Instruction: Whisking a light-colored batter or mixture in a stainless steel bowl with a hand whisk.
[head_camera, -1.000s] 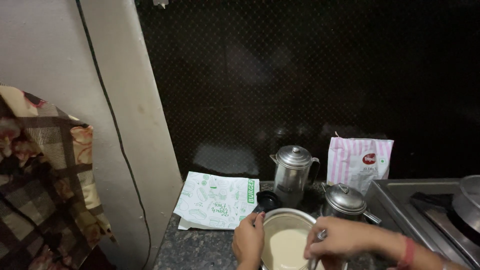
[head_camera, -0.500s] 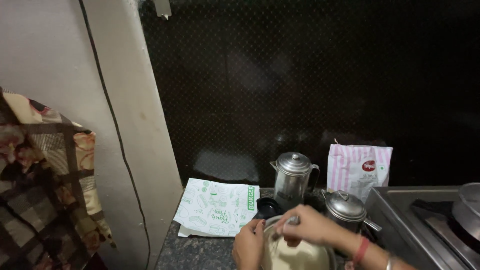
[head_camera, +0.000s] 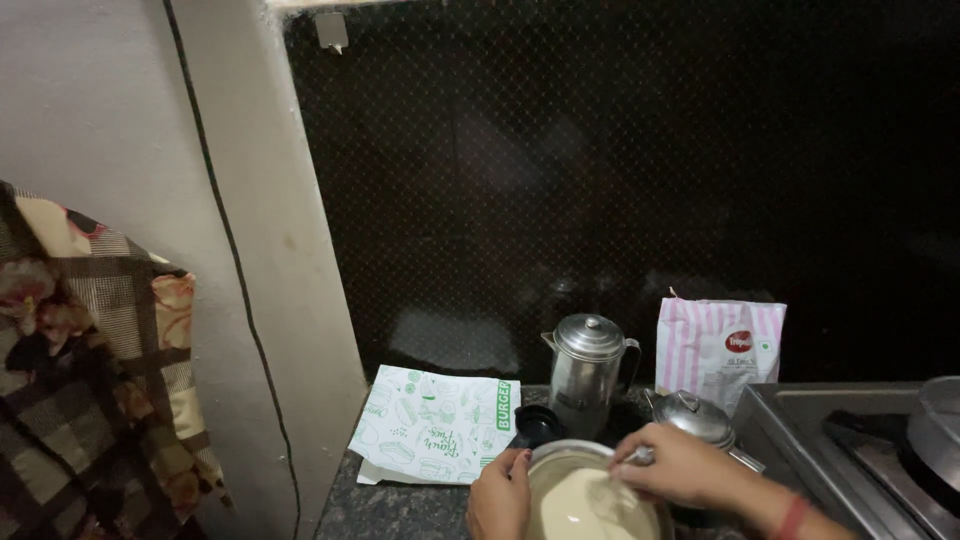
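Right hand (head_camera: 680, 465) swung from 12 to 3 o'clock over the bowl (head_camera: 560, 460), pinching a spoon (head_camera: 640, 456); left hand (head_camera: 497, 497) grips the rim at 9.

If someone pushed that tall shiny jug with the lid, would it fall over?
The steel jug looks taller than wide, so a push near its lid might tip it. Its smooth metal could feel slippery. The black cup and steel bowl sit close, so it might bump them.

The scene is being viewed by one head-worn camera, facing the dark wall (head_camera: 620, 180), with the counter (head_camera: 400, 505) being cropped low.
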